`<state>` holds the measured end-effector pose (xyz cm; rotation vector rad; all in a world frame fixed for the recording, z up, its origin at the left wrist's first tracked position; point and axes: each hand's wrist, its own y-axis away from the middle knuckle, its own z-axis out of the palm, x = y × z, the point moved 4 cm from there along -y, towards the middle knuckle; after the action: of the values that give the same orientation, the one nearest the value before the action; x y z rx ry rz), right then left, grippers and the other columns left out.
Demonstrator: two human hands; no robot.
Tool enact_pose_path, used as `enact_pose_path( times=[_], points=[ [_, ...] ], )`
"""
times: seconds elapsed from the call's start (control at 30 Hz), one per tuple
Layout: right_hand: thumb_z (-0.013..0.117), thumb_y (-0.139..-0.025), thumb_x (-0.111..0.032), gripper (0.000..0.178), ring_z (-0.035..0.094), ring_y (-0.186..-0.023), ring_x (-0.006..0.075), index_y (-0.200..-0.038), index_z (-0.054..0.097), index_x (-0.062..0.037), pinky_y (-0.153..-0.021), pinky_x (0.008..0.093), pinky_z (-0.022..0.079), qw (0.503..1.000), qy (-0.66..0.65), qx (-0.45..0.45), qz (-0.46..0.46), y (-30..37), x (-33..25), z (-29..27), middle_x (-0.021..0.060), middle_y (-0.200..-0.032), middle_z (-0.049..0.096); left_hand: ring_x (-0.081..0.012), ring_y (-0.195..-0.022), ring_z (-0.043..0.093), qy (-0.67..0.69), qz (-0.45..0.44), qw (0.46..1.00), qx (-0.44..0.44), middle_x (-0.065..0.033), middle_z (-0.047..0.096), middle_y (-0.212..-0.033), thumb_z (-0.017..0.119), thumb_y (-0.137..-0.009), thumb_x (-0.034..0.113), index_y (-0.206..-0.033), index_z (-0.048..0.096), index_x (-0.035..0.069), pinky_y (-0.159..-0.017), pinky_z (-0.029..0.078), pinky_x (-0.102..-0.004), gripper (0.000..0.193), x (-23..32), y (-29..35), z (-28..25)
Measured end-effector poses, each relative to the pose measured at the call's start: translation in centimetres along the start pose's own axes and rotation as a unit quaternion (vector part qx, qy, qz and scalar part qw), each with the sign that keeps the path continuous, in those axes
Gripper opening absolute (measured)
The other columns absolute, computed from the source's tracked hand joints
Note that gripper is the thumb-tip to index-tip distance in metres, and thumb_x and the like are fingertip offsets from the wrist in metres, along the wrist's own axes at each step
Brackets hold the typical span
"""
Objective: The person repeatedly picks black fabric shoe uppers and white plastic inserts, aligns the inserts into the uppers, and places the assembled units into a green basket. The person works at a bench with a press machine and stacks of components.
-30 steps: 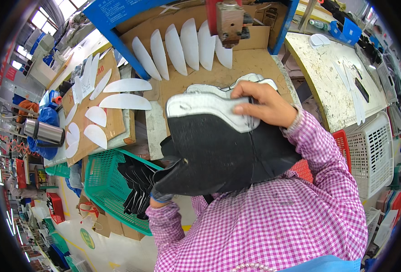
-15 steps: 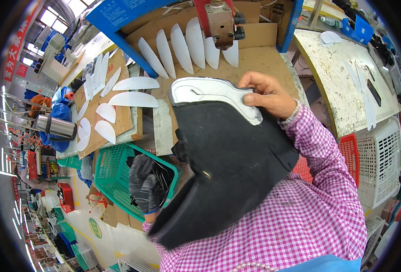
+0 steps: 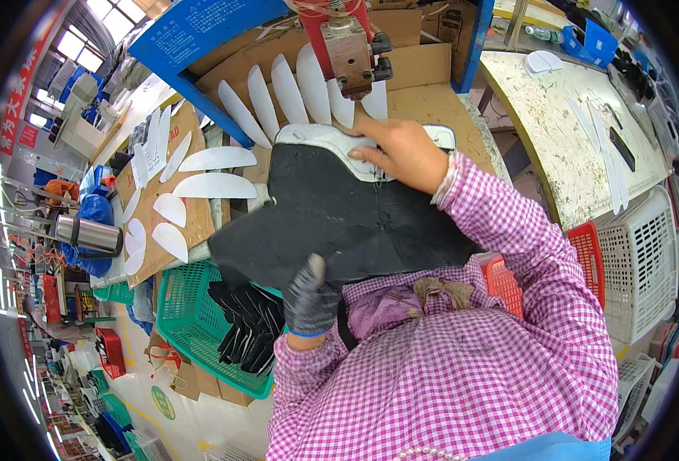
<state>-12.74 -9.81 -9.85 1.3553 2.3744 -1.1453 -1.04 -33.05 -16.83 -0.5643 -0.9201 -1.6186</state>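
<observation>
The right hand grips the white far border of the crosswise black piece, whose near edge the gloved left hand pinches.

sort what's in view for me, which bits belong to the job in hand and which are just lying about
Likely part of the job:
held black piece with white edge
black pieces in the green basket
machine head
perhaps white curved pieces

Seemingly just lying about:
steel flask
clear bottle
blue box
</observation>
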Motion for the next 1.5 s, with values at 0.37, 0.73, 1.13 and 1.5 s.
enact_pose_path(
  times=[0.37,0.73,1.13,1.5],
  points=[
    [0.041,-0.098,-0.051,0.067,0.067,-0.090,0.0204,-0.145,0.033,-0.0040,-0.068,0.0242,0.049,0.709,-0.620,-0.159,0.296,9.4,7.9,-3.7,0.0162,-0.115,0.061,-0.0307,-0.128,0.046,0.259,0.031,0.934,-0.245,-0.0158,0.047,-0.140,0.049,-0.098,0.024,-0.137,0.042,0.000,-0.110,0.036,-0.0472,0.046,1.0,-9.0,-1.6],
    [0.065,-0.088,-0.041,0.062,0.049,-0.097,0.0095,-0.133,0.048,-0.0027,-0.083,0.0246,0.038,0.766,-0.516,-0.141,0.356,11.6,9.3,-3.3,0.0030,-0.118,0.056,-0.0289,-0.122,0.050,0.254,0.068,0.948,-0.178,-0.0137,0.052,-0.134,0.058,-0.094,0.024,-0.133,0.047,0.002,-0.104,0.042,-0.0462,0.046,1.1,-10.7,-0.5],
    [0.062,-0.092,-0.017,0.030,0.057,-0.058,0.0054,-0.118,0.054,-0.0038,-0.047,0.0183,0.045,0.740,-0.551,0.075,0.379,6.7,10.1,-4.2,0.0025,-0.090,0.065,-0.0199,-0.112,0.056,-0.313,0.244,0.911,0.110,-0.0132,0.056,-0.129,0.063,-0.092,0.015,-0.122,0.055,-0.005,-0.100,0.044,-0.0301,0.037,2.4,-11.5,-4.0],
    [0.060,-0.094,-0.019,0.018,0.052,-0.051,0.0012,-0.099,0.064,-0.0025,-0.041,0.0169,0.032,0.760,-0.534,0.073,0.363,0.7,9.5,-1.6,-0.0010,-0.077,0.066,-0.0288,-0.106,0.061,0.043,0.227,0.968,0.099,-0.0179,0.056,-0.126,0.066,-0.089,0.016,-0.129,0.047,-0.006,-0.097,0.050,-0.0397,0.050,5.7,-9.6,-6.5]
  ],
)
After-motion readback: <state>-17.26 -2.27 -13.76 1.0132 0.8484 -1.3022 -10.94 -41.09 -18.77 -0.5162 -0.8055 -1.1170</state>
